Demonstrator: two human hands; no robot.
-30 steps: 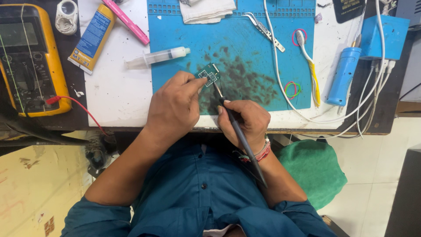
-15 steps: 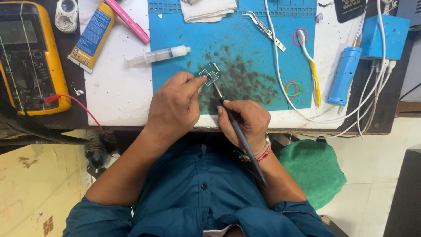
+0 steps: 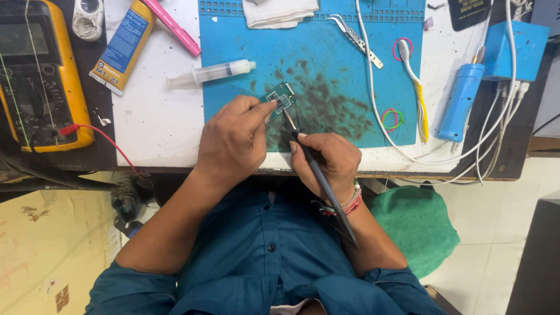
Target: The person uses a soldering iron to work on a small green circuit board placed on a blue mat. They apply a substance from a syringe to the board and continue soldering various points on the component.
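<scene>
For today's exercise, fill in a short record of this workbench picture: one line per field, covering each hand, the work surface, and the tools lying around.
left hand: left hand pins a small green circuit board with its fingertips
right hand: right hand grips a black soldering iron, tip at the board
surface: stained blue mat on a white table
left of mat: syringe, pink pen, yellow multimeter
on mat: tweezers, folded cloth
right of mat: blue cylindrical tool, white cables

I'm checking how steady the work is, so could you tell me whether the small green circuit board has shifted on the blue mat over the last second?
No. The green circuit board sits at the same spot on the blue mat, beside the same dark stains.
</scene>
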